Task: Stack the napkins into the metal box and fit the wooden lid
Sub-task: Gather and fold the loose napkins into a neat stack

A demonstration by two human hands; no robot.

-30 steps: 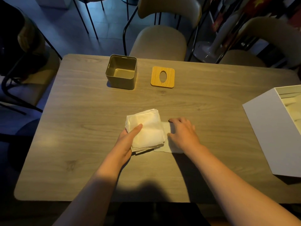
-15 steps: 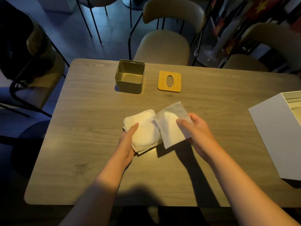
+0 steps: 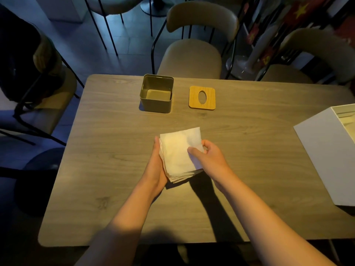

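Observation:
A stack of white napkins (image 3: 177, 154) lies at the middle of the wooden table (image 3: 249, 150). My left hand (image 3: 156, 166) cups the stack's left edge from the side and below. My right hand (image 3: 208, 158) grips the right edge, thumb pressed on the top napkin. The open metal box (image 3: 157, 94) stands empty at the far side of the table. To its right, flat on the table, lies the wooden lid (image 3: 202, 97) with an oval hole.
A white open box (image 3: 326, 156) sits at the table's right edge. Padded chairs (image 3: 192, 52) stand behind the table, and a dark chair (image 3: 38, 87) to its left.
My right hand lifted one napkin from the table and laid it on top of the stack. Both hands now hold the stack from its two sides.

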